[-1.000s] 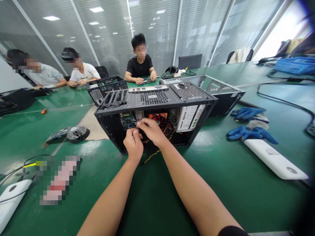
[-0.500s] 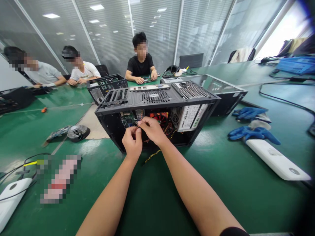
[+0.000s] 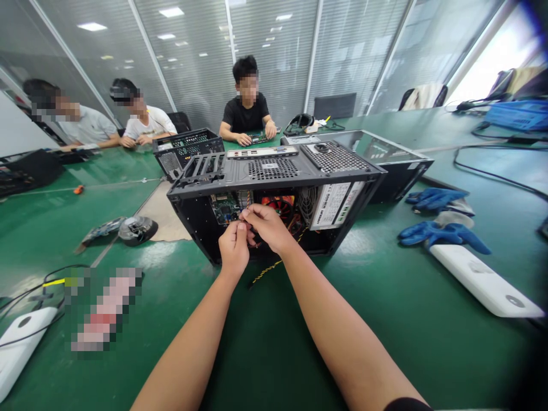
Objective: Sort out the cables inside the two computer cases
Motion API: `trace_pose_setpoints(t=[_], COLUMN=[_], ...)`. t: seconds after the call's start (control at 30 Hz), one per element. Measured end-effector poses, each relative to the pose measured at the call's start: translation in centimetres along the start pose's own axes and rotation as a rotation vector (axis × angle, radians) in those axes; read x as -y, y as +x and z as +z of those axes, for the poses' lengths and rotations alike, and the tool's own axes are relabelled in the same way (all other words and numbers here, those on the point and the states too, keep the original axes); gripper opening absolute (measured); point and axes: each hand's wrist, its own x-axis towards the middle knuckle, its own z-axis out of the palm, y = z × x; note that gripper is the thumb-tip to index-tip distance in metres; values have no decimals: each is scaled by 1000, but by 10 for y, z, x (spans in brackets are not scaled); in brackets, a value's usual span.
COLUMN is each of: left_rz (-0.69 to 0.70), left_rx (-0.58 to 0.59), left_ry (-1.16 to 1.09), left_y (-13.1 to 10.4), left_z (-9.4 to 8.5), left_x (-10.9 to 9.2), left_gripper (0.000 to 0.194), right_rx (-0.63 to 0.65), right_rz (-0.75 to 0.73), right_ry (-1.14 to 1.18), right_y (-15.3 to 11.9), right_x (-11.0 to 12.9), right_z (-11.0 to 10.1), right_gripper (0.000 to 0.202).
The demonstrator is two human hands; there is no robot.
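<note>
A black computer case (image 3: 274, 177) lies on its side on the green table, its open side facing me. Inside show a green circuit board (image 3: 224, 210), a red and black fan (image 3: 280, 208) and a power supply with a white label (image 3: 336, 205). My left hand (image 3: 234, 246) and my right hand (image 3: 268, 227) meet at the opening, fingertips pinched together in front of the board. Thin wires show at the fingertips, but what exactly each hand grips is too small to make out. A yellow and black twisted cable (image 3: 268, 273) hangs out onto the table.
Blue gloves (image 3: 445, 235) and a white power bank (image 3: 483, 279) lie at the right. A side panel (image 3: 398, 171) is behind the case. At the left are a grey cap-like object (image 3: 136, 230) and another white device (image 3: 25, 342). Several people sit across the table.
My left hand has shifted slightly right and its fingers have closed in nearer to the right hand's fingertips. The view has moved a little.
</note>
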Motion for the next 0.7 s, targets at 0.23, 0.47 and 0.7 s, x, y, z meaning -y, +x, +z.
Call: trace_pose_setpoints(t=[0.23, 0.47, 0.7], left_rz=[221, 131, 111], left_rx=[-140, -177, -192], left_ry=[332, 151, 120], left_y=[-1, -1, -3], left_z=[-7, -4, 1], left_x=[11, 2, -6], left_gripper=[21, 19, 14], right_rx=[-93, -96, -92], right_rz=[-160, -145, -181], right_ry=[-214, -244, -228], right_y=[2, 2, 2], right_x=[2, 3, 5], right_z=[-2, -3, -1], right_gripper=[29, 32, 32])
